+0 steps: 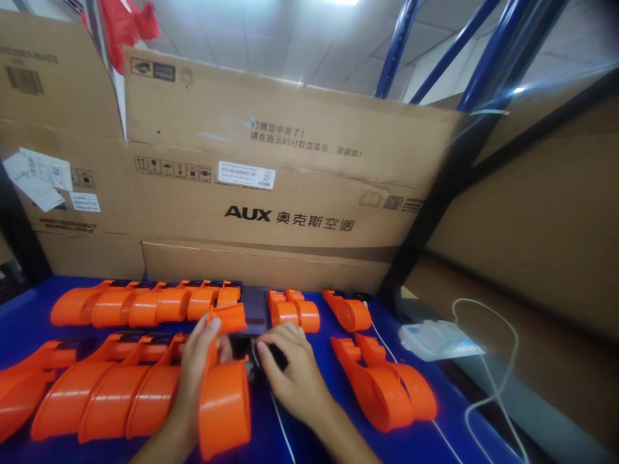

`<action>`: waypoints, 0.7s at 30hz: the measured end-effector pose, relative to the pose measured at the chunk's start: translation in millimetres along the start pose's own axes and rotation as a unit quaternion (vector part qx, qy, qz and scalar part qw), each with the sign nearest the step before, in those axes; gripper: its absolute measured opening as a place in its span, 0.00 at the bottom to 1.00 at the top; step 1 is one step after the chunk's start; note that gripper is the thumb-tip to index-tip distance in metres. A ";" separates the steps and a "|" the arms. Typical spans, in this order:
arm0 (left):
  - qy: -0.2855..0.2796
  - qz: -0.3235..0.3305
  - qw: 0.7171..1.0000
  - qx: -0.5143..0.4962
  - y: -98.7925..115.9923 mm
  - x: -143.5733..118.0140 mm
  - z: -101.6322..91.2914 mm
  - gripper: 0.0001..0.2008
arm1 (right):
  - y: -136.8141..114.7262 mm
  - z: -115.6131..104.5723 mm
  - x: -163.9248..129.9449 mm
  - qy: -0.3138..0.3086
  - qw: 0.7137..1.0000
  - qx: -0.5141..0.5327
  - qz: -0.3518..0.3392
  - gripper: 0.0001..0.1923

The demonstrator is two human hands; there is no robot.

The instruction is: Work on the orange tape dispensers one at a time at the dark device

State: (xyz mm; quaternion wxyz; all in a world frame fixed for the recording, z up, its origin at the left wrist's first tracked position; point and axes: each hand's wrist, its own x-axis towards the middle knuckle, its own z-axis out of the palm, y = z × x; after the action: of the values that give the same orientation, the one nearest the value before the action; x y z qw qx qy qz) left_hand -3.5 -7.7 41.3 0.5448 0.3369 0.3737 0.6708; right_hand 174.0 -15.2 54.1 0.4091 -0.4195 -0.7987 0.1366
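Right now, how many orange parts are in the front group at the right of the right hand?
2: the left orange part, and the right orange part, partly behind it. Another could be hidden.

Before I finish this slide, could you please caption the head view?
Left hand holding an orange part, right hand close by, over a blue table; AUX carton behind.

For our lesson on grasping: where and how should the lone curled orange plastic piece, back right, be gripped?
Probably grip the curled orange plastic piece by its broad rounded end, from above: that end lies uncovered, while two similar orange plastic pieces stand before it.
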 end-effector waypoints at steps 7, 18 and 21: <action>0.115 0.063 0.991 -0.006 -15.1 -1.5 3.2 0.23 | -8.8 -17.7 -10.0 -0.017 0.992 0.088 -0.094 0.38; 0.006 0.051 0.998 -0.031 -20.3 3.0 4.3 0.25 | 19.6 -27.7 5.3 0.234 0.968 -0.013 0.088 0.31; -0.010 0.044 0.999 -0.026 -24.2 3.7 0.6 0.22 | 31.6 -50.2 14.5 0.306 0.937 -0.121 0.119 0.34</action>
State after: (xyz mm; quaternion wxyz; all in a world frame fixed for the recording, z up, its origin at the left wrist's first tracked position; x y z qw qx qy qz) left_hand 7.9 -0.9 20.7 0.5270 0.3453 0.3354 0.7004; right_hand 225.7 9.2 75.8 0.5602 -0.5794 -0.5900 -0.0484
